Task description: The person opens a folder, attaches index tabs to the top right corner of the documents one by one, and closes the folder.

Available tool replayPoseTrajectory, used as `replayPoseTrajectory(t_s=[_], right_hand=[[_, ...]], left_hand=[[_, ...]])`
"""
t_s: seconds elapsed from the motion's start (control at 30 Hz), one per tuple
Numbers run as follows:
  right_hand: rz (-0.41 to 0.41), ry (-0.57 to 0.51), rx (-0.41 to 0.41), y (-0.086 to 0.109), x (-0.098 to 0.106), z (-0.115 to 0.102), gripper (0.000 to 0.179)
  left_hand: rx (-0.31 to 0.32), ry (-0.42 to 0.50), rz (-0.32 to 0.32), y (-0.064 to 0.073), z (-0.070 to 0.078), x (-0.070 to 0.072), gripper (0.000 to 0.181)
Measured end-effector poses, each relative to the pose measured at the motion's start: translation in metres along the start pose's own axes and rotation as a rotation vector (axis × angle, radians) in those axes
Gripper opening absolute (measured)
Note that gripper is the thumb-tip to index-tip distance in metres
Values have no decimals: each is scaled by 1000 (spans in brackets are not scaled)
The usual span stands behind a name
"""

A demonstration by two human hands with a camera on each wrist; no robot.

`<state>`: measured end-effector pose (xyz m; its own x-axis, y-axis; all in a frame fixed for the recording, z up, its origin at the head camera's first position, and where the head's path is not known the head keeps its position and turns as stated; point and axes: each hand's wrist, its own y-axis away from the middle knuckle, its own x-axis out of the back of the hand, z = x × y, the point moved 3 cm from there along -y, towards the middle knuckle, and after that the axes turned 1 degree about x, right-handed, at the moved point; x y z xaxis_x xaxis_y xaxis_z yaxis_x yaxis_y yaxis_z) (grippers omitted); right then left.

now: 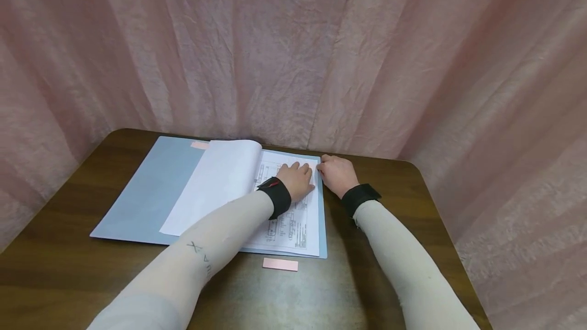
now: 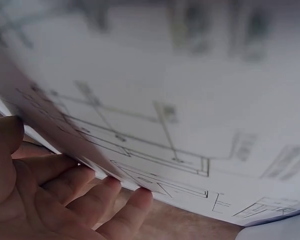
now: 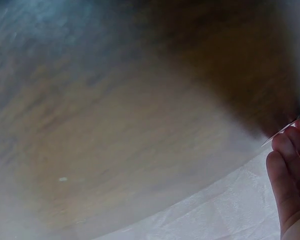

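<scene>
A light blue folder (image 1: 130, 192) lies spread on the table, with white papers in it. One white sheet (image 1: 215, 172) is turned over to the left, bent in a curve near the fold. On the right side, a sheet with printed technical drawings (image 1: 286, 228) faces up. My left hand (image 1: 295, 181) rests on this sheet near its upper right, fingers extended. At the folder's upper right corner, my right hand (image 1: 338, 174) pinches a thin, pale edge (image 3: 277, 135) between thumb and fingers. Whether that edge is a sticky tab or the folder's corner is hard to tell.
A pad of pink sticky notes (image 1: 280, 264) lies on the brown wooden table (image 1: 257, 299) in front of the folder. Another pink strip (image 1: 199, 145) shows at the folder's top edge. Behind the table hangs a pink curtain (image 1: 284, 55).
</scene>
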<state>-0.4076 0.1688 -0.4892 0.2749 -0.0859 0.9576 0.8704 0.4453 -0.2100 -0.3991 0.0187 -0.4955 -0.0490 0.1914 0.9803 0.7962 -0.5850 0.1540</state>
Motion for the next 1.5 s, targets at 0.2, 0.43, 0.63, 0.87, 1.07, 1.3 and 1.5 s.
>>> replayPoseTrajectory(t_s=[0.2,0.43,0.63,0.87,1.07,1.3,1.5], right_hand=[[-7,2,-2,-1,-3,3,14],[-79,-20,11,-1,-6,3,23],[-95,-84,-3,16,9,-2,33],[-102,-149,10,39,28,-19,33],[-122,-222,20,68,38,-30,35],[-134,-244,43,99,49,-45,34],[-105,-268,100,119,58,-57,33]], left_hand=[[-12,-9,18,1,3,-4,68],[-24,-53,77,12,5,-2,59],[-94,-40,132,47,6,6,60],[-165,20,168,91,-2,6,60],[-204,101,157,118,-6,1,60],[-253,169,186,137,-5,-1,64],[-271,191,184,141,-1,-3,65]])
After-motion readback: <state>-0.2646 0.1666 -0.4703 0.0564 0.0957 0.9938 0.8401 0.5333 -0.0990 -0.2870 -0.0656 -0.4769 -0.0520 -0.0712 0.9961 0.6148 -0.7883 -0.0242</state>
